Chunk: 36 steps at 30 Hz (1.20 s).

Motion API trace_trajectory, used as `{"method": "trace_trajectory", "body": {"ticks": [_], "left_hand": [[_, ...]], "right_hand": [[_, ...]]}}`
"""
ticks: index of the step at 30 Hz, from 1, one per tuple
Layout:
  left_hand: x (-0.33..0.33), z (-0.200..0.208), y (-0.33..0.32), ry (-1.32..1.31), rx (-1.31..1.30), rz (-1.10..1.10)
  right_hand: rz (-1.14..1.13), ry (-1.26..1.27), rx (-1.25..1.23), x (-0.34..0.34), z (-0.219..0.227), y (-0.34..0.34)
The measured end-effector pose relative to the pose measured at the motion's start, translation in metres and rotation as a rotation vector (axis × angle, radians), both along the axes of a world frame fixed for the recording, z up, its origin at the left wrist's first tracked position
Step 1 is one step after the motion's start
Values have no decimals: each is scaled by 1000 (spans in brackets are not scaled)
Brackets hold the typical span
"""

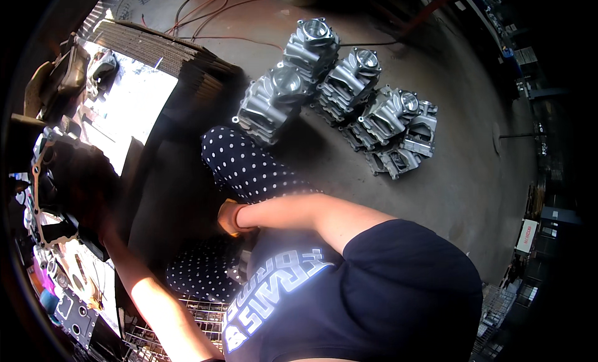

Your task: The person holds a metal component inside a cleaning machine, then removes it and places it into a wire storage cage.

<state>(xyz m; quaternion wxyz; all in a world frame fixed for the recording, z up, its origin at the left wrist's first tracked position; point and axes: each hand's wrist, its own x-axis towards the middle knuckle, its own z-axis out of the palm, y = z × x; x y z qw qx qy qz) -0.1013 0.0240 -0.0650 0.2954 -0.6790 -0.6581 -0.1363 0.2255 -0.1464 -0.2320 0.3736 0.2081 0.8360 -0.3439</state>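
Observation:
At the far left, my left hand point(101, 220) reaches into deep shadow beside a metal casting point(38, 194) with a flat, holed flange. Its fingers are lost in the dark, so its grip does not show. My right hand point(229, 217), in an orange-tan glove, is low over my lap near my dotted trousers point(243, 162). The fingers of that hand are turned away and hidden. A small grey piece point(244, 262) shows below it, partly covered by my shirt; I cannot make out whether the hand touches it.
Several silver engine castings point(268, 103) stand grouped on the grey floor ahead. Stacked cardboard point(146, 44) lies at the upper left by a sunlit white sheet point(140, 91). Red and dark hoses point(212, 35) cross the floor behind. A holed metal plate point(78, 315) is at the lower left.

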Motion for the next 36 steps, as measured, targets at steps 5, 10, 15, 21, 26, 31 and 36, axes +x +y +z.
{"method": "trace_trajectory", "body": {"ticks": [5,10,15,21,26,31,36], "left_hand": [[37,30,6,36,-36,37],[28,34,-1,2,-129,129],[19,22,13,116,-107,141],[26,40,10,-27,-140,163],[23,31,3,108,-219,275],[14,26,8,214,-284,422],[-16,9,16,184,-134,227]], "right_hand": [[-62,28,63,-1,20,-5],[25,34,-15,-10,-1,-9],[202,-12,-211,-26,-46,7],[432,499,-779,-35,-123,21],[752,795,-1031,-39,-75,11],[784,814,-1068,-32,-56,18],[823,828,-1099,-29,-48,16]]}}
